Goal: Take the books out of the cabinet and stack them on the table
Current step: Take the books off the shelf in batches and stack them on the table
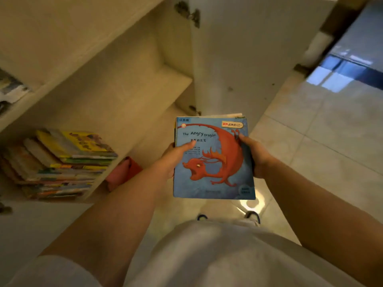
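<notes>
We see a thin bundle of books (pixel 213 158), topped by a blue cover with a red dragon and the title "The Angry Dragon", held flat in the air in front of the open cabinet (pixel 116 83), above the tiled floor (pixel 323 137). Page edges of at least one more book show at its far edge; how many lie beneath we cannot tell. To the left, on a low cabinet shelf, lies a stack of picture books (pixel 62 162) with yellow covers on top, well apart from the held bundle. Just right of that stack a red object (pixel 122 172) sits at the shelf's foot, too blurred to name. The white cabinet door (pixel 244 59) stands open behind the bundle.

Our left hand (pixel 172 160) has its grip on the bundle's left edge, thumb laid across the cover. The right hand (pixel 257 156) grips the right edge, thumb on top, fingers hidden below. Both forearms reach forward, bare.
</notes>
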